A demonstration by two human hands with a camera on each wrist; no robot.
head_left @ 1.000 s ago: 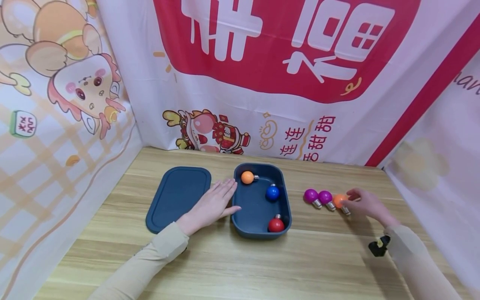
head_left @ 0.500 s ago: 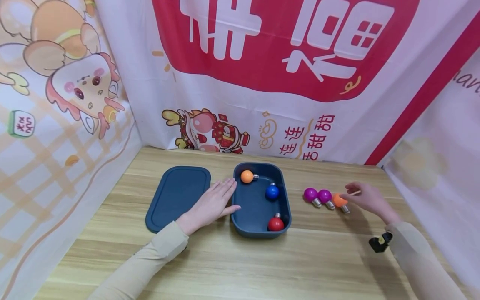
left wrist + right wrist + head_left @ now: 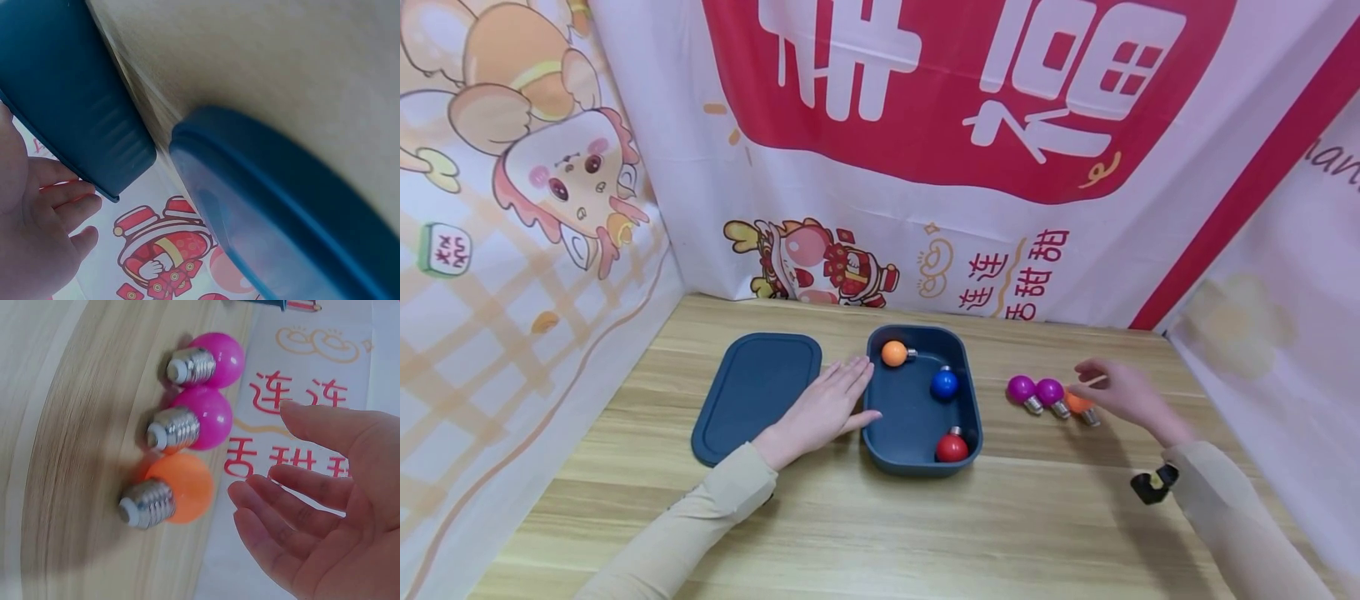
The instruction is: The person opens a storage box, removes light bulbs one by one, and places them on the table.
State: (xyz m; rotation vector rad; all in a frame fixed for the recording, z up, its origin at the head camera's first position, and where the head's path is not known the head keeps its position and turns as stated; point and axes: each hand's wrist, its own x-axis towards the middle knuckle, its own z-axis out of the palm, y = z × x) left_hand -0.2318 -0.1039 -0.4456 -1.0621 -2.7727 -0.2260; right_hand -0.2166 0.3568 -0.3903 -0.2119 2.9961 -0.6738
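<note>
My left hand (image 3: pixel 822 408) rests with straight fingers against the left rim of a dark blue box (image 3: pixel 917 467). Inside the box lie an orange bulb (image 3: pixel 893 353), a blue bulb (image 3: pixel 944 383) and a red bulb (image 3: pixel 952 448). To the right, a row of three bulbs lies on the table: two purple bulbs (image 3: pixel 1021 389) and another orange bulb (image 3: pixel 182 487). Over that orange bulb hovers my right hand (image 3: pixel 1123 392), partly covering it in the head view. The right wrist view shows this hand's fingers (image 3: pixel 287 500) loosely bent, with nothing between them and the thumb.
A flat dark blue lid (image 3: pixel 758 400) lies on the wooden table (image 3: pixel 880 542), left of the box. Printed cloth (image 3: pixel 985 192) hangs behind the table and along both sides. A black wrist device (image 3: pixel 1153 483) is at my right sleeve.
My right hand has moved slightly left over the orange bulb, which it now covers more. The left hand, the box and the bulbs stay in place.
</note>
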